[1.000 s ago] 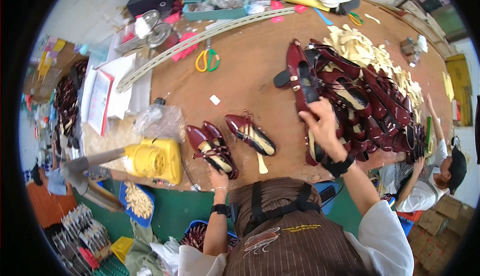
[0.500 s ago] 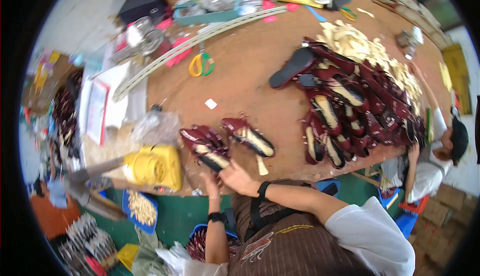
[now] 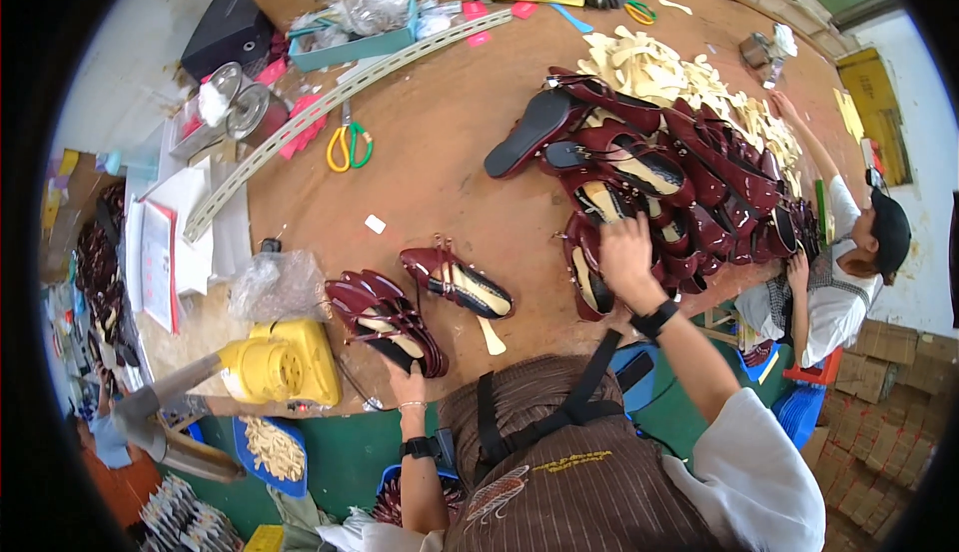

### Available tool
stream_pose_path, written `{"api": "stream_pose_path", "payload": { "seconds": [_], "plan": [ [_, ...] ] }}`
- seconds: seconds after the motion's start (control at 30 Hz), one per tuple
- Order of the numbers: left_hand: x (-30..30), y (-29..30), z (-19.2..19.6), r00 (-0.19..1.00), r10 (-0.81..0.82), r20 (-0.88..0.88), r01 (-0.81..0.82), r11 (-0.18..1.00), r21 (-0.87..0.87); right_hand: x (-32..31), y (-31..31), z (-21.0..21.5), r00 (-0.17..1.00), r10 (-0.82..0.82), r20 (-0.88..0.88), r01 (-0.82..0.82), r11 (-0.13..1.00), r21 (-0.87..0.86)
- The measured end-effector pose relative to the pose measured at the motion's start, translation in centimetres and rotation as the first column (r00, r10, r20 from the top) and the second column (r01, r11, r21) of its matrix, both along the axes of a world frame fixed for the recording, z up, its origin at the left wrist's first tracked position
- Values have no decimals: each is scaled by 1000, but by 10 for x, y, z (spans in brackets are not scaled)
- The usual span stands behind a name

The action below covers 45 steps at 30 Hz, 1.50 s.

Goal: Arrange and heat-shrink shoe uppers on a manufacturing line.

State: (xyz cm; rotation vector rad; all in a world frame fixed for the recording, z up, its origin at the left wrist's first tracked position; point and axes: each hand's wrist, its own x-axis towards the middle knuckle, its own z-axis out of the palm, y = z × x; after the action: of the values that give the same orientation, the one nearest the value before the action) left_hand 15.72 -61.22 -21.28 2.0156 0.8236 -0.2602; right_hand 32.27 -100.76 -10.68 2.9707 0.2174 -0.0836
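My left hand (image 3: 407,386) is at the heel end of a small group of maroon strappy flat shoes (image 3: 380,324), its fingers closed at the edge of the nearest heel. Just to the right lies a single maroon shoe (image 3: 460,282) with a pale insole. My right hand (image 3: 626,260) reaches into a large pile of glossy maroon shoes (image 3: 714,187). Its fingers curl over a shoe (image 3: 601,200) at the pile's near left side, with the fingertips partly hidden. A pale shoehorn-shaped piece (image 3: 490,336) lies below the single shoe.
A yellow machine (image 3: 300,360) with a pipe stands at the table's near left edge, beside crumpled clear plastic (image 3: 280,285). Scissors (image 3: 350,144) lie farther back, near a long perforated strip (image 3: 330,102). Cream pieces (image 3: 649,67) are heaped behind the shoes. A co-worker (image 3: 849,272) sits at right.
My right hand has left the shoe group near my left hand and moved right onto the big pile. My left hand stays at the group. The view has shifted.
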Motion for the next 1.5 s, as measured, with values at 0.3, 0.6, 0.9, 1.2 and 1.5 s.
{"api": "stream_pose_path", "payload": {
  "seconds": [0.3,0.6,0.9,1.2,1.5],
  "plan": [
    [-19,22,-50,981,179,78,-170,979,-109,-4,69,52,974,140,-177,129,298,946],
    [13,-22,0,964,261,42,-246,945,-217,-61,125,-102,848,514,129,-478,638,604],
    [53,-70,72,966,-254,-40,257,958,125,-14,80,-10,943,268,196,-332,786,522],
    [99,-130,-34,990,-3,-144,-41,951,-307,60,-83,57,989,-31,146,22,998,65],
    [75,-79,-35,997,-63,43,74,942,-327,2,112,79,911,209,-356,399,-224,889]
  ]
}}
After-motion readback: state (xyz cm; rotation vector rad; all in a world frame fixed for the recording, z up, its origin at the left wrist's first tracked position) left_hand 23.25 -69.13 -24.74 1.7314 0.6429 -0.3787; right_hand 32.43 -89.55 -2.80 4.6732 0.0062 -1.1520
